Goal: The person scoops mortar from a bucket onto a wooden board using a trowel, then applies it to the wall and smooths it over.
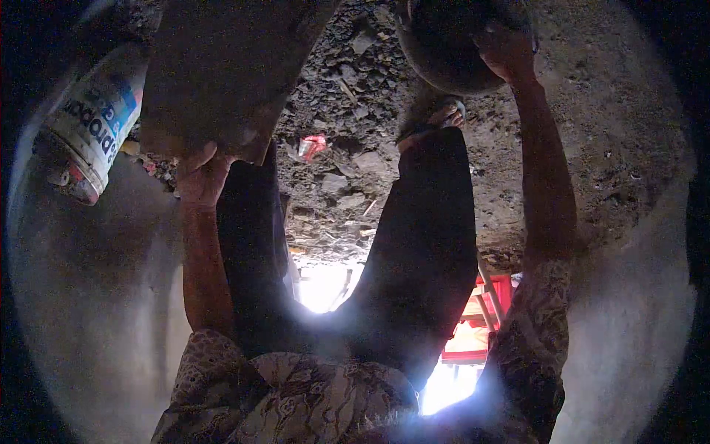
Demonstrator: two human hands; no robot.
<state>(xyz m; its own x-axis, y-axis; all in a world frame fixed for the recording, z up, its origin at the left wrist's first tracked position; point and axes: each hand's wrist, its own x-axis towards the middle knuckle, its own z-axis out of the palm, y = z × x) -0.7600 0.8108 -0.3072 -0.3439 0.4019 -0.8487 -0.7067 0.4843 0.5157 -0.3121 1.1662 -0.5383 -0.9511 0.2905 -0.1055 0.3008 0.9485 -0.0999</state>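
My left hand (201,174) is closed round the lower edge of a large flat brown board (222,74), its thumb lying on the near face; the other fingers are mostly hidden. At the upper right, my right hand (509,55) is closed at the rim of a dark round basin (455,81) whose inside is too dark to make out. Below the basin, my sandalled foot (446,115) rests on the rubble floor.
A white bucket (103,118) with blue and dark lettering lies tilted at the left. Stones and a crumpled red wrapper (312,146) lie on the ground (344,181). Red objects (470,337) with wooden legs stand behind me, near bright light. Pale walls flank both sides.
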